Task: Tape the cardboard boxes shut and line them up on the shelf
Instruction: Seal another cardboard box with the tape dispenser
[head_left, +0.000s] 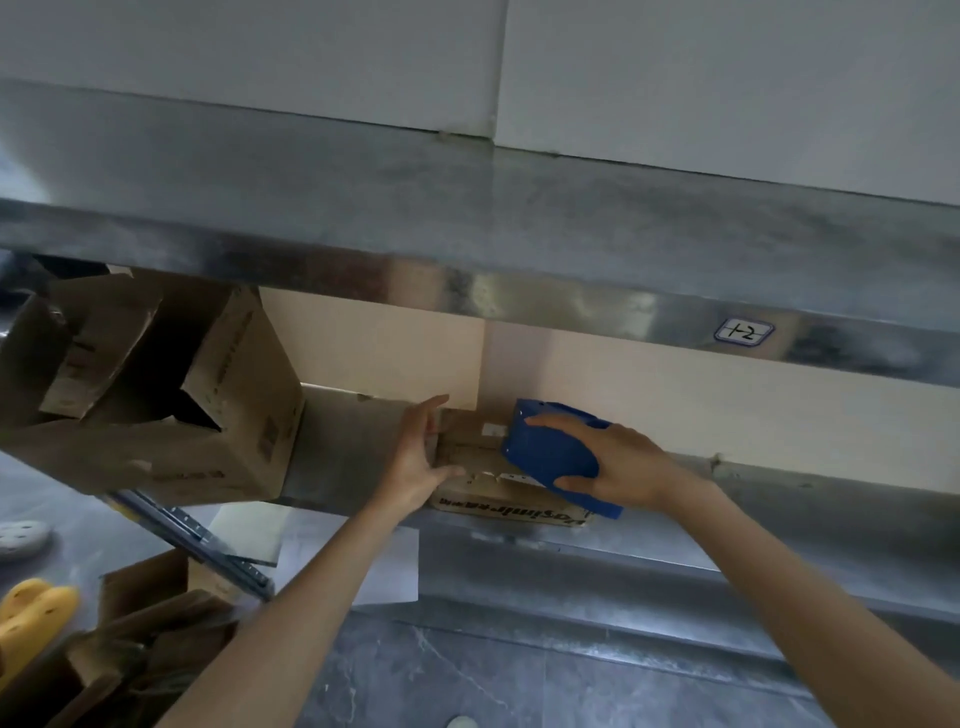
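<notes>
**Small box braced on the shelf for taping**

At the left of the shelf (649, 545) a large box (156, 415) stands with its flaps open, its inside too dark to read; the left hand (415, 457) lays straight fingers flat against the small box's (514, 506) left end, likely to stop it sliding; the right hand (618, 462) clamps fingers and thumb round a blue tape dispenser (550, 447) pressed on the small box's top, presumably over the seam; that box's contents are hidden.

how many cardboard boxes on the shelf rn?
2: a large open box at left on the shelf; a small box under the left hand and blue tape dispenser. Others may be hidden behind the large open box.
</notes>
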